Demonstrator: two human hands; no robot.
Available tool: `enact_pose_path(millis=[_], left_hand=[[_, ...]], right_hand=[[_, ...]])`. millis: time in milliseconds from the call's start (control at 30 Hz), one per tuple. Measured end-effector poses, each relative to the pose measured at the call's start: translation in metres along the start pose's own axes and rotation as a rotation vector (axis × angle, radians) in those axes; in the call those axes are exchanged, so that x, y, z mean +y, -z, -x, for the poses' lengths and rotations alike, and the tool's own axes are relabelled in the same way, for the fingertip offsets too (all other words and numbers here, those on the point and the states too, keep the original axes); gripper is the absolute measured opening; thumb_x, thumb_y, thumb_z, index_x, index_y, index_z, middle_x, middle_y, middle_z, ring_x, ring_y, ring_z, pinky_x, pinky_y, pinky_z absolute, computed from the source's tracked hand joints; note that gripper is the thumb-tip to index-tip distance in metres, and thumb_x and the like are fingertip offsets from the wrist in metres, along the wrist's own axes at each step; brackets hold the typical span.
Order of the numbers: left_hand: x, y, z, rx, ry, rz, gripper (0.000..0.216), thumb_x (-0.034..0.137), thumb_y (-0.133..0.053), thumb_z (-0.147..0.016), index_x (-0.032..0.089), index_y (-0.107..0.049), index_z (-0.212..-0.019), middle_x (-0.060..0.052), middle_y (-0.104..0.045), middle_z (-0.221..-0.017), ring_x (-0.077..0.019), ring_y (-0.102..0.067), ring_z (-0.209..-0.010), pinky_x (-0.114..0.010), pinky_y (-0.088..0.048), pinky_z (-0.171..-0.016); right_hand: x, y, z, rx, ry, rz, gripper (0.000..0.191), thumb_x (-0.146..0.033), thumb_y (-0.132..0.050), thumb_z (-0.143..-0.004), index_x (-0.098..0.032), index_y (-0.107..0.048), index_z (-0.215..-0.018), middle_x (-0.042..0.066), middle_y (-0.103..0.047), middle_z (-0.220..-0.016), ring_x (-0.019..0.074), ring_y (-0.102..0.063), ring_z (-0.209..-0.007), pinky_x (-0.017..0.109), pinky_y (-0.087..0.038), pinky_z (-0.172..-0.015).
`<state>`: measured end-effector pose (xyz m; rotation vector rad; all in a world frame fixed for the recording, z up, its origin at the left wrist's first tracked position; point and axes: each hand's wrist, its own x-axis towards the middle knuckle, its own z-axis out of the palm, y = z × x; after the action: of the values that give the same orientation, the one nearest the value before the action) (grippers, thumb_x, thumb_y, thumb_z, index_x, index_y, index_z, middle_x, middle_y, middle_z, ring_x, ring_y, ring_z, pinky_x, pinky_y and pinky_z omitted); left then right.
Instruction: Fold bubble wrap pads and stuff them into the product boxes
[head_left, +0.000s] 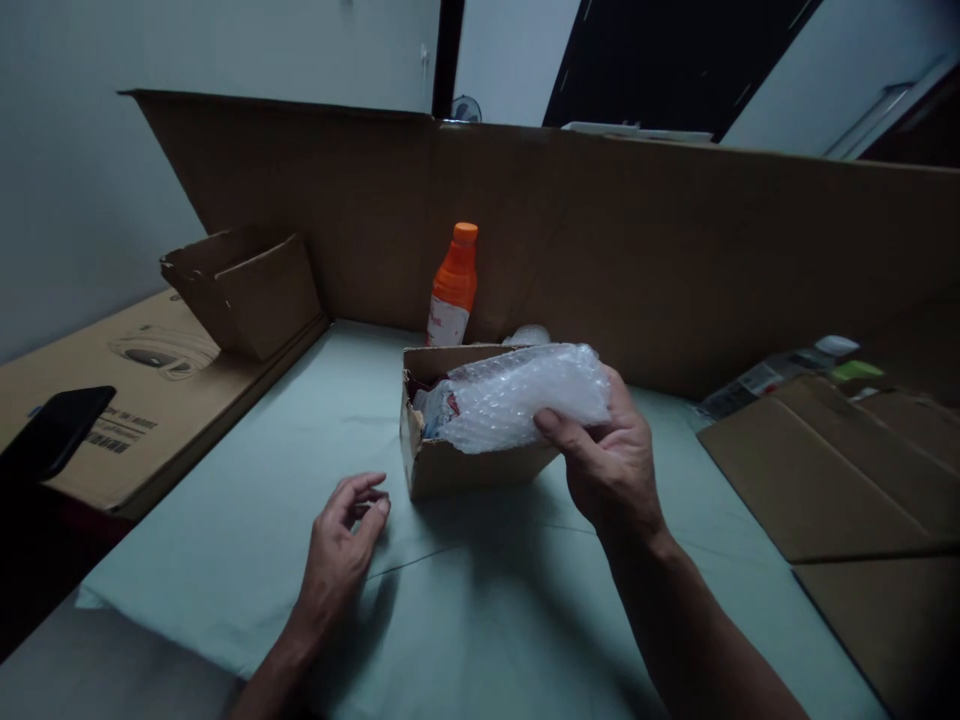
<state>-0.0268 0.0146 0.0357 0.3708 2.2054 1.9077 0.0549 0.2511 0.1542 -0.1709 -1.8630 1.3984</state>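
Observation:
My right hand [611, 450] grips a bundle of clear bubble wrap [517, 400] by its right end, thumb in front and fingers behind. The bundle lies tilted over the open top of a small cardboard box [480, 472]. Something grey with a red mark [435, 410] shows at the bundle's left end; I cannot make out what it is. Left of the box, my left hand [349, 535] hovers just over the pale green cloth [300, 430], its fingers loosely curled but apart, holding nothing. The rest of the box's inside is mostly hidden by the wrap.
An orange bottle [454, 285] stands behind the box. At left, another open carton [259, 300] sits on a flat printed box [142, 400], near a black phone-like object [60, 430]. Cardboard flaps [840, 470] and a clear bottle [780, 370] lie at right. A tall cardboard wall [637, 230] closes the back.

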Motion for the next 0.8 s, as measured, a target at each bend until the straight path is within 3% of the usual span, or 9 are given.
enact_pose_path(millis=[200,333,467,633,733,800], left_hand=[[0.026,-0.031,-0.045,0.023,-0.096,0.135,0.056,0.051,-0.071,-0.077,0.016,-0.062,-0.119,-0.013,-0.067,-0.117,-0.0252,-0.064,-0.107,-0.038,-0.051,-0.093],[0.036,-0.040,-0.053,0.032,-0.152,0.185,0.054,0.050,-0.068,-0.082,0.016,-0.060,-0.123,-0.013,-0.067,-0.120,-0.0254,-0.063,-0.110,-0.039,-0.048,-0.098],[0.046,-0.042,-0.055,0.017,-0.185,0.224,0.056,0.050,-0.071,-0.082,0.016,-0.060,-0.126,-0.012,-0.067,-0.122,-0.0258,-0.063,-0.112,-0.038,-0.049,-0.099],[0.052,-0.042,-0.059,0.009,-0.186,0.237,0.064,0.048,-0.076,-0.076,0.018,-0.058,-0.129,-0.013,-0.064,-0.127,-0.0274,-0.061,-0.117,-0.039,-0.051,-0.097],[0.056,-0.040,-0.058,0.020,-0.178,0.233,0.058,0.044,-0.075,-0.077,0.017,-0.060,-0.126,-0.012,-0.065,-0.124,-0.0262,-0.062,-0.115,-0.038,-0.053,-0.094],[0.058,-0.039,-0.056,0.046,-0.182,0.253,0.052,0.042,-0.073,-0.078,0.017,-0.062,-0.123,-0.011,-0.067,-0.120,-0.0243,-0.064,-0.110,-0.035,-0.054,-0.091]], right_hand=[[-0.008,-0.011,-0.019,-0.135,-0.057,-0.049,0.048,-0.038,-0.079,-0.078,-0.027,-0.060,-0.121,0.001,-0.065,-0.096,0.0158,-0.061,-0.079,0.028,-0.056,-0.071],[-0.006,-0.024,-0.040,-0.303,-0.102,-0.049,0.044,-0.036,-0.078,-0.078,-0.024,-0.060,-0.116,-0.001,-0.062,-0.087,0.0118,-0.057,-0.067,0.023,-0.053,-0.058],[0.000,-0.035,-0.054,-0.363,-0.069,-0.033,0.042,-0.037,-0.077,-0.079,-0.023,-0.059,-0.115,-0.003,-0.059,-0.081,0.0106,-0.055,-0.061,0.023,-0.052,-0.054],[0.003,-0.036,-0.059,-0.240,-0.031,0.035,0.047,-0.045,-0.077,-0.078,-0.024,-0.057,-0.115,-0.002,-0.060,-0.086,0.0122,-0.056,-0.065,0.025,-0.053,-0.055],[0.001,-0.029,-0.060,-0.139,-0.070,0.092,0.047,-0.048,-0.074,-0.078,-0.026,-0.055,-0.115,-0.002,-0.059,-0.085,0.0130,-0.055,-0.063,0.025,-0.051,-0.052],[-0.001,-0.025,-0.061,-0.148,-0.085,0.119,0.044,-0.046,-0.073,-0.078,-0.025,-0.056,-0.113,-0.002,-0.059,-0.083,0.0134,-0.055,-0.062,0.025,-0.049,-0.052]])
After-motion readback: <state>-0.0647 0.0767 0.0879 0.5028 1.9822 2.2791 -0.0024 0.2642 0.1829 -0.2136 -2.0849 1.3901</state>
